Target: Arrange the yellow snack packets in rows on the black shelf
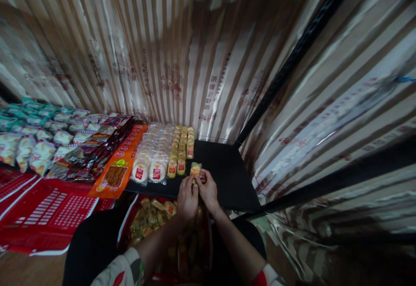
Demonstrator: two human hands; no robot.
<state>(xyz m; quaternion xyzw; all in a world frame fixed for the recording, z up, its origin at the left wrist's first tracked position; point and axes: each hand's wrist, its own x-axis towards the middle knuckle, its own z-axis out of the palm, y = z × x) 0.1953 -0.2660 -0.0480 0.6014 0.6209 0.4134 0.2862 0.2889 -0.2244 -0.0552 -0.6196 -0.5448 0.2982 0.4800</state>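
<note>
Between the fingers of my left hand (187, 197) and my right hand (207, 188) is a small yellow wrapped snack (195, 168); both hands pinch it at the front edge of a black table (224, 171). Just beyond it stand rows of like yellow wrapped snacks (180, 149), with red labels on the nearest ones. To their left lie rows of round white wrapped crackers (157, 171). Below my hands a red-sided container (125, 221) holds many loose yellow wrapped snacks (147, 216), partly covered by my forearms.
Left of the crackers lie an orange snack bag (120, 160), dark red packets (100, 145) and white and green packets (42, 147). A red printed sheet (48, 212) hangs at the front left. Corrugated sheeting (182, 60) closes off the back; black poles (286, 78) cross at right.
</note>
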